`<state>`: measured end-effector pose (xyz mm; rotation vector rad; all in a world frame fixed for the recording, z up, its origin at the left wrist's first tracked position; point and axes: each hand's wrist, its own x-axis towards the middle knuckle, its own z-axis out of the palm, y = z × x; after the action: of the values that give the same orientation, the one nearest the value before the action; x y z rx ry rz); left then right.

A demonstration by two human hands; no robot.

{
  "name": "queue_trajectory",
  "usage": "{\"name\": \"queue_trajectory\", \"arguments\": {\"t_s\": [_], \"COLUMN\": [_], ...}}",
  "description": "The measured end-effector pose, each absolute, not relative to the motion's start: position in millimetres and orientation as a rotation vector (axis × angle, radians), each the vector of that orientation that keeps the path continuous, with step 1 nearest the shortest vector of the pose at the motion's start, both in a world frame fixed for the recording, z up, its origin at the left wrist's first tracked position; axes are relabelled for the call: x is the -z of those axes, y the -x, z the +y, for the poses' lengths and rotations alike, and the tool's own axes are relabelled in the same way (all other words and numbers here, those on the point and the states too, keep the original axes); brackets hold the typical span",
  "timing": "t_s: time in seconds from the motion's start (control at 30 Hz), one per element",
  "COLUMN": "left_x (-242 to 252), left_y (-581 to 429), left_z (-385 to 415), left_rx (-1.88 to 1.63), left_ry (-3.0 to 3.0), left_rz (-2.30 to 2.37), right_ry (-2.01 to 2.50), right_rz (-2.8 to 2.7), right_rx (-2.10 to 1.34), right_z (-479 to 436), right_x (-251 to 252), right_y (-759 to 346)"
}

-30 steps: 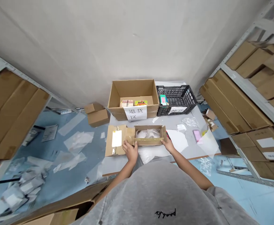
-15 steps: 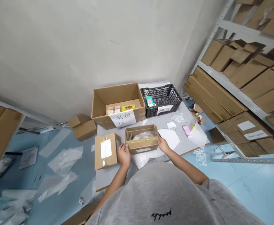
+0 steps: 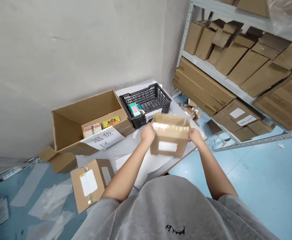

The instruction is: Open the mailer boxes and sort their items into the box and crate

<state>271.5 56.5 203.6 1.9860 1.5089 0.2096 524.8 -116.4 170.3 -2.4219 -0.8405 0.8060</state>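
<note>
A small cardboard box with a white label and a taped flap is held up over the right side of the table, slightly blurred. My left hand is closed on its left side, and my right hand grips the right side. What lies inside the box is hidden from this angle. White paper lies on the table below it. Just behind the box stands the black plastic crate, holding a teal and pink packet.
At the left, a large open carton with a paper sign holds several packages. A taped box sits in front of it. Metal shelving loaded with cardboard boxes rises at the right. Loose paper litters the blue floor.
Both hands have lifted the small box off the table and carried it right, tilting it so its inside no longer shows. The camera view has turned right.
</note>
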Motion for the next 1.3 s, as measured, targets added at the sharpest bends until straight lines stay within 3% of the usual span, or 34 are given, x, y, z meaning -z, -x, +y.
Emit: {"name": "queue_trajectory", "arguments": {"t_s": [0.13, 0.23, 0.47, 0.63, 0.77, 1.0, 1.3], "left_x": [-238.7, -234.0, -142.4, -97.9, -69.6, -26.7, -17.3], "left_y": [-381.1, -385.4, -188.9, -34.7, 46.8, 104.3, 139.5], "left_z": [93.6, 91.0, 32.9, -25.6, -60.5, -72.7, -97.9], "left_rx": [-0.68, -0.818, -0.787, -0.401, -0.16, -0.068, -0.219], "left_ry": [-2.005, -1.991, -1.978, -1.63, -1.164, -0.861, -1.511], "left_rz": [0.971, 0.934, 1.545, 2.322, 2.634, 2.455, 2.218], "right_ry": [2.359, 2.315, 1.894, 1.604, 1.428, 1.34, 1.845], "right_rz": [-0.767, -0.855, -1.413, -1.766, -2.084, -2.57, -2.427], "right_rx": [-0.138, -0.028, -0.607, -0.931, -1.036, -0.972, -1.0], "right_z": [-120.9, -117.4, -59.9, -10.6, 17.0, 47.4, 71.7], "right_x": [-202.0, -196.9, -125.8, -92.1, -77.0, -48.2, -35.1], "right_y": [-595.4, -590.2, -455.4, -320.5, -204.3, -48.2, -19.4]}}
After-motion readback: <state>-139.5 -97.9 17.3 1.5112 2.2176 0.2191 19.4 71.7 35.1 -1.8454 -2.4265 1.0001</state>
